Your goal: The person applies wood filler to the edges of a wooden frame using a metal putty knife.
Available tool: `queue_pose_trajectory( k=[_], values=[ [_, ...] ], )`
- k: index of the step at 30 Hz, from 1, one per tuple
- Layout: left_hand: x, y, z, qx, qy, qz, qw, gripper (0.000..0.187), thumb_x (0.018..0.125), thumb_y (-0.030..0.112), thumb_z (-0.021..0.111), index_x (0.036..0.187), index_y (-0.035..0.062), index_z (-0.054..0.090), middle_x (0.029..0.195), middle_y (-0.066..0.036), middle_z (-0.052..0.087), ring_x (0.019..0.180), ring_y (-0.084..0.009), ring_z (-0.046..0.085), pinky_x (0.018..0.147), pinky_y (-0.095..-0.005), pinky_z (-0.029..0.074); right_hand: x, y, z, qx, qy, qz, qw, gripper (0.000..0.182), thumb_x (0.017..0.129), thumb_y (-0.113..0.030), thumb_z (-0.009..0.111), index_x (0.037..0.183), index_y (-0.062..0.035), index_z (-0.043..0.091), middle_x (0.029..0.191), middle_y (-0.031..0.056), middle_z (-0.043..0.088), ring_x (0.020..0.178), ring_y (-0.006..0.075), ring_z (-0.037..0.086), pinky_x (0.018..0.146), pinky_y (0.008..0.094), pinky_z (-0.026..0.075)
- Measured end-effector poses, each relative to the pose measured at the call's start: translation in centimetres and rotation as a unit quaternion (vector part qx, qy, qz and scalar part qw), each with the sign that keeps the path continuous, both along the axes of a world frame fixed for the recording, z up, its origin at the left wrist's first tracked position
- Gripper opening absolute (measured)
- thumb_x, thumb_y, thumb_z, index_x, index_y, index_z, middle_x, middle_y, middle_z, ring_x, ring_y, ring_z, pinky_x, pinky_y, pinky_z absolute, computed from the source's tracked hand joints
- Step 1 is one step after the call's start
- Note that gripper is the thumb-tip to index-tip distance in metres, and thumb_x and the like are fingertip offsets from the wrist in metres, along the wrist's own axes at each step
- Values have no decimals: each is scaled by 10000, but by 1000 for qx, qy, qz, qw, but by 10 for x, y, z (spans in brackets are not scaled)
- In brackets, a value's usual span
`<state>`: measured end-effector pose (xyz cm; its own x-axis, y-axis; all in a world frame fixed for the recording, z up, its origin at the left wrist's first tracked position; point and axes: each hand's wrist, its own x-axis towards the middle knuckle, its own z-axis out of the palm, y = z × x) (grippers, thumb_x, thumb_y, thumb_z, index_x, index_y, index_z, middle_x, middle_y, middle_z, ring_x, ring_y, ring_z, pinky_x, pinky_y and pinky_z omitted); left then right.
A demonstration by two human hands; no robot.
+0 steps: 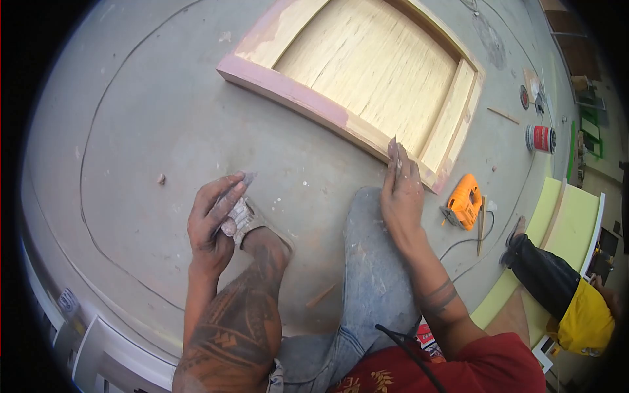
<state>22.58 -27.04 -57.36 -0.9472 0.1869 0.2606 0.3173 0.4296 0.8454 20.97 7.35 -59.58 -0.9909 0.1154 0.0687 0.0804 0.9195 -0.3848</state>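
My left hand [215,211] is raised over my bent leg and foot, its fingers closed on a small greyish piece [248,178] that juts out past the fingertips. My right hand [402,190] is beside the near right corner of a shallow wooden frame [308,105]. A small dark-edged piece [392,145], perhaps folded sandpaper, shows between its fingers. Pale wood with pinkish patches along the left and near edges makes up the frame, which has a plywood panel [373,59] inside. Whether the right fingers touch the frame's edge is unclear.
An orange power tool [464,202] lies on the grey floor [144,124] with its cord trailing. Beyond it are thin wooden sticks, a red-and-white can [541,139] and a round lid [524,97]. Another person in dark trousers and yellow [586,318] is at the right.
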Motion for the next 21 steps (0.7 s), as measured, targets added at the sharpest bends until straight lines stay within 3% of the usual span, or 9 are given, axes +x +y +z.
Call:
queue_pose_trajectory(
  k=[2, 5, 8, 11, 14, 17, 20, 21],
  values=[
    [0, -1, 0, 13, -2, -1, 1000, 438, 1036, 370, 540, 1318, 51, 645, 1252, -214, 647, 1191, -357, 630, 1010, -449, 507, -4, -7, -3, 84, -38, -27, 995, 427, 987, -116, 540, 1393, 15, 526, 1173, 248, 604, 992, 366, 627, 802, 439, 551],
    [2, -3, 0, 14, 7, -4, 1000, 454, 1041, 379, 530, 1334, 47, 631, 1261, -214, 647, 1201, -349, 627, 1028, -452, 497, -12, -26, -22, 103, -45, -29, 993, 456, 980, -121, 547, 1411, 22, 499, 1213, 250, 572, 1019, 374, 615, 848, 450, 546],
    [6, 1, 0, 60, -10, 42, 997, 371, 920, -19, 607, 1277, 51, 680, 1241, -188, 671, 1162, -336, 641, 974, -404, 519, -8, -40, -45, 159, 21, 54, 986, 494, 973, -123, 553, 1430, 42, 462, 1182, 249, 564, 1054, 376, 598, 871, 458, 541],
    [10, -2, -1, 68, -19, 53, 996, 359, 951, -18, 577, 1293, 48, 665, 1251, -192, 668, 1172, -328, 641, 972, -391, 517, -2, -48, -24, 84, -92, 75, 989, 486, 957, -113, 562, 1401, 64, 475, 1173, 258, 564, 1071, 390, 588, 861, 456, 543],
    [10, -5, 3, 37, -4, 55, 998, 322, 991, 53, 576, 1303, 37, 653, 1250, -200, 666, 1171, -322, 644, 969, -379, 514, -15, -35, -13, 26, 14, 90, 995, 443, 943, -105, 570, 1347, 70, 523, 1208, 270, 563, 1077, 406, 586, 864, 451, 547],
    [11, -5, -1, 64, -7, 76, 995, 333, 1042, 197, 555, 1312, 25, 645, 1254, -207, 665, 1132, -297, 648, 941, -364, 518, -31, -41, -2, 42, -115, -1, 993, 433, 942, -111, 574, 1335, 64, 532, 1230, 272, 556, 1097, 407, 585, 872, 440, 548],
    [13, -2, -5, 112, -3, 73, 991, 416, 1058, 320, 525, 1321, 18, 639, 1259, -204, 663, 1066, -258, 646, 902, -351, 519, -39, -63, -25, 145, -29, 73, 986, 451, 955, -132, 564, 1362, 55, 514, 1191, 254, 559, 1097, 391, 594, 847, 437, 552],
    [13, -2, -3, 101, -4, 72, 992, 424, 1058, 328, 523, 1323, 19, 638, 1260, -201, 663, 1048, -247, 644, 892, -347, 519, -39, -75, -36, 130, -28, 59, 989, 456, 958, -137, 561, 1369, 52, 509, 1200, 248, 559, 1095, 390, 595, 844, 435, 553]
  ],
)
